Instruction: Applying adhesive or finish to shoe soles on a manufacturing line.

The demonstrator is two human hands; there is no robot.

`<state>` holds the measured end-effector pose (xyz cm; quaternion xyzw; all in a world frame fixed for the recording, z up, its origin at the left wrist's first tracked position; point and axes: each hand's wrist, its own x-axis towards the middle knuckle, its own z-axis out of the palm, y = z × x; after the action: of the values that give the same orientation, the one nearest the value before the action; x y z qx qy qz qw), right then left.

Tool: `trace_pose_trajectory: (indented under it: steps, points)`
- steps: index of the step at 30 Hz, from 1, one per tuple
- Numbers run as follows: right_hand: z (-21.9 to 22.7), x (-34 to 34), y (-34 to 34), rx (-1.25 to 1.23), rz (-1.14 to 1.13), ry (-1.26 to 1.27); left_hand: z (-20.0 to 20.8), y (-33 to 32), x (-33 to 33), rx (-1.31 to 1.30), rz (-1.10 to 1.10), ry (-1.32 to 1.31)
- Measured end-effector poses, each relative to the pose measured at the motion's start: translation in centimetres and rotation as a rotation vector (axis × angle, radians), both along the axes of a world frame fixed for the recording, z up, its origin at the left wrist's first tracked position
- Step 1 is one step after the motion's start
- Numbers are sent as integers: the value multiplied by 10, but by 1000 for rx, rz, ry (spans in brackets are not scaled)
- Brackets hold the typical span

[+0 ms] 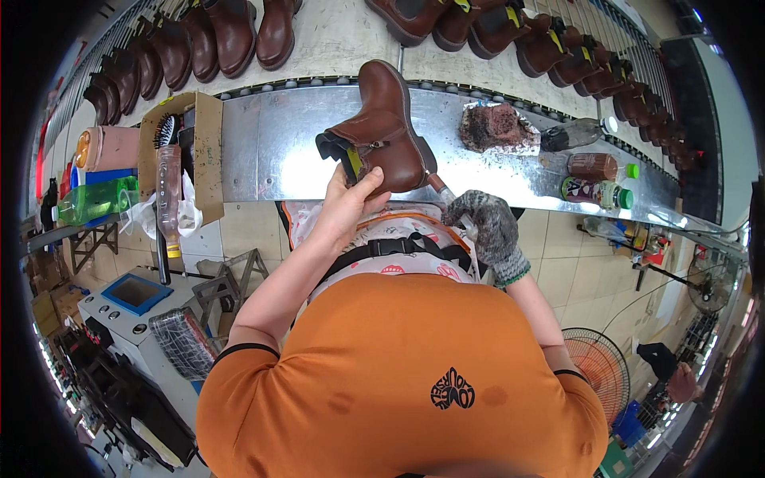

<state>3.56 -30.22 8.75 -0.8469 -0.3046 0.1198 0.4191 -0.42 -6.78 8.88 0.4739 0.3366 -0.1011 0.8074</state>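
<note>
A brown leather ankle boot (384, 111) with a dark sole and a side zip is tilted over the metal worktop, toe pointing away from me. My bare left hand (351, 199) grips its shaft by the top opening, thumb on the outside. Yellow lining shows inside that opening. My right hand (490, 227), in a grey knit glove, is closed round a slim brush (437, 184) with a reddish-brown tip. That tip is at the boot's heel end; whether it touches the leather I cannot tell.
The metal worktop (271, 143) carries a brown-stained block on a wrapper (498, 129), a dark clear bottle (574, 134) and two green-capped bottles (594, 166). At left stands a cardboard box (209, 159) beside a bristle brush (166, 131). Rows of boots (235, 36) line the conveyor beyond.
</note>
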Motion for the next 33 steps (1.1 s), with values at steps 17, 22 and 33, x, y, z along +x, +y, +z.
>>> trace_pose_trajectory:
  steps: [17,22,33]
  points:
    - [8,-18,5,315,-303,369,7,13,19,-305,166,-119]
    - [4,7,-27,848,-418,826,6,44,39,-325,108,-184]
    - [-135,17,-18,529,-757,555,-49,131,262,384,141,-183]
